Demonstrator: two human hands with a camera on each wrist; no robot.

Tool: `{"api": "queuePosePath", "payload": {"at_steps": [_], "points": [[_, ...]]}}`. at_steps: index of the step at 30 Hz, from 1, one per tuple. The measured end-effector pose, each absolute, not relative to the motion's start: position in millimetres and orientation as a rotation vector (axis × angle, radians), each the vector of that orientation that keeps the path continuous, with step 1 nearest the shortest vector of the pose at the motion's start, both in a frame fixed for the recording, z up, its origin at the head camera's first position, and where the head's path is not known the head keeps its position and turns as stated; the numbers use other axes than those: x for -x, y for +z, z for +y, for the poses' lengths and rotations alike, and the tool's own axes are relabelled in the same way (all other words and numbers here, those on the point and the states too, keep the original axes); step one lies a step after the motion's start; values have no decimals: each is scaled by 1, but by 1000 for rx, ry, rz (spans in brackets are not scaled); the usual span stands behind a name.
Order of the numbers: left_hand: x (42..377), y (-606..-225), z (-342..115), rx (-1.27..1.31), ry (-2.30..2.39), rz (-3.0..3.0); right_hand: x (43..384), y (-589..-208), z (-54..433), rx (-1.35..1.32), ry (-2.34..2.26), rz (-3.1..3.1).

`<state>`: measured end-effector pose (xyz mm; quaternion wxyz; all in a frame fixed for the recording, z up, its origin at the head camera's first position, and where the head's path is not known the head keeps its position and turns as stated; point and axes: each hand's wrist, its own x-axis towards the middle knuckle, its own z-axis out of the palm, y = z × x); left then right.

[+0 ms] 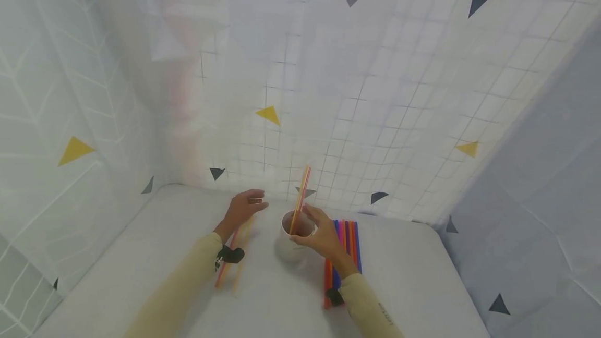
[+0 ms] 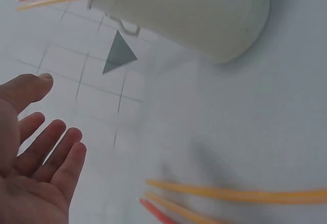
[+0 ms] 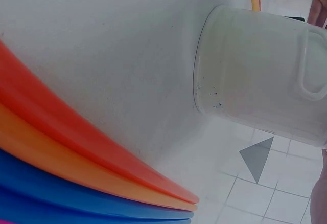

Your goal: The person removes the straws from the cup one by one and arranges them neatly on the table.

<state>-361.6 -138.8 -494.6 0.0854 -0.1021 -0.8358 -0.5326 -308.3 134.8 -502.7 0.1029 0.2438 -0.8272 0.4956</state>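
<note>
A white mug [image 1: 291,250] with a handle stands on the table. My right hand [image 1: 325,236] grips it at the rim, thumb on the near left side and fingers on the far right. A few yellow and red drinking straws [image 1: 302,186] rise from its mouth, leaning beside my fingers. Left of the mug, my left hand [image 1: 242,210] hovers with relaxed fingers and an empty palm, seen in the left wrist view too. Beneath that forearm lie loose yellow and red straws [image 1: 238,273], partly covered by the wrist device.
Right of the mug, a row of thicker blue, orange, red and pink straws [image 1: 349,244] lies partly under my right forearm. The white tabletop [image 1: 413,286] meets a patterned cloth wall [image 1: 375,119] behind the mug, with cloth hanging at both sides.
</note>
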Motion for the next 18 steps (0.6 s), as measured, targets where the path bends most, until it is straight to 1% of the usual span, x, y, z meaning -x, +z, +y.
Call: {"api": "queuePosePath", "payload": {"at_steps": [7, 18], "points": [[364, -484, -114, 347, -1579, -2548, 309, -502, 136, -690, 1448, -2496], [361, -472, -84, 425, -1586, -2561, 308, -503, 137, -725, 1473, -2468]]}}
